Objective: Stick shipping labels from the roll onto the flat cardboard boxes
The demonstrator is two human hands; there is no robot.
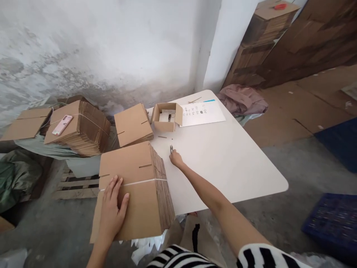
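Observation:
My left hand (113, 206) lies with its fingers spread on a bundle of flat cardboard pieces (141, 212), near the white strap (139, 182) that runs round it. The bundle sits at the left edge of the white table (223, 160). To the right of it, my right hand (176, 159) is closed round a small pair of thread snips (171, 149), their metal points facing the far side. Most of the snips is hidden in the fingers. Behind the bundle is a smaller stack of cardboard (132, 124).
An open cardboard box (164, 124) stands at the table's back, beside a sheet with handwriting (205, 113). At left, a pink phone (63, 124) lies on a tied cardboard stack (93, 130) above a wooden pallet (76, 187). A blue crate (331, 223) is on the floor at right.

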